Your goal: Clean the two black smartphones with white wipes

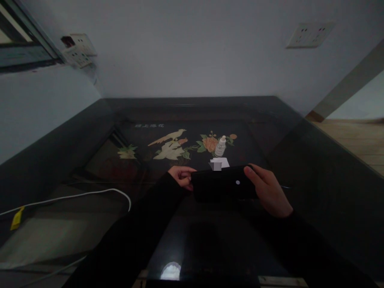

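Note:
A black smartphone [220,185] is held sideways over the dark table, its face dark except for a small pale round mark near the right end. My left hand [182,177] grips its left end between bent fingers. At the opposite end, my right hand [268,188] is closed on the phone, thumb on the near face and the other fingers mostly hidden behind. Beyond the phone stands an upright dropper bottle [220,148] with a pale top and a label. A white piece of paper [223,162] lies just in front of the bottle, its lower part hidden by the phone.
The glossy dark table [186,110] bears a bird-and-flower picture [171,150] and reaches a pale wall. A white cable [90,195] with a yellow tag [17,218] runs at the left. Wall sockets [310,35] show at upper right, others [78,50] at upper left.

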A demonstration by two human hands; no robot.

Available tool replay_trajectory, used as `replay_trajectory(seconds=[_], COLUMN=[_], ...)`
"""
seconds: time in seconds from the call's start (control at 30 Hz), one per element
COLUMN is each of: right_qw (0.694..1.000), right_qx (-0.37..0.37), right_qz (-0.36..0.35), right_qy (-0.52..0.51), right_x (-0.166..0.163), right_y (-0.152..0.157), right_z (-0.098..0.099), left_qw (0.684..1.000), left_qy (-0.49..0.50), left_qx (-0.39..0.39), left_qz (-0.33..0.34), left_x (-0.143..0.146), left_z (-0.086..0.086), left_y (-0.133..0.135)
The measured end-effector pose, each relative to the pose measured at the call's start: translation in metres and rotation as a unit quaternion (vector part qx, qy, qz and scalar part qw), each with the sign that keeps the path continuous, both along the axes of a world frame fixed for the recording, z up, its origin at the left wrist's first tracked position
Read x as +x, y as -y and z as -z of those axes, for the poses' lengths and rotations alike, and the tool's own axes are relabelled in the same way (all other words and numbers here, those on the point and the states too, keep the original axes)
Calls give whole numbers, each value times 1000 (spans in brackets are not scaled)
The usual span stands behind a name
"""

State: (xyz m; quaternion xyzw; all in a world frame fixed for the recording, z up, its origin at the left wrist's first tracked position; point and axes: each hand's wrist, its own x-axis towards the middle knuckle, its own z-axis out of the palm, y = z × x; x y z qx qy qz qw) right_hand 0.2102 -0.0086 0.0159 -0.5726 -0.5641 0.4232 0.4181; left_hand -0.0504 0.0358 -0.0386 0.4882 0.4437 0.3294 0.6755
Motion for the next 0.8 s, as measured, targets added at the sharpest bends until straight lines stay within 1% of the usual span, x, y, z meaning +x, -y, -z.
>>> replay_trajectory(seconds=[0.2,0.47,0.6,0.8], right_qw=[997,997,997,997], right_qx=[-13,12,18,20], right_qz=[5,-4,-15,-8], right_qy=[-76,-75,-72,-75], right_x=[1,6,7,3], right_y=[-1,-5,-8,-5], right_z=[10,24,24,22], left_qw=[1000,1000,999,999], left_qy=[13,25,28,24], left_qx=[-6,9,15,30], left_qz=[7,12,16,9], left_x=[-2,-6,-5,-3], left_z=[-6,-9,-8,-4], left_y=[5,9,10,10])
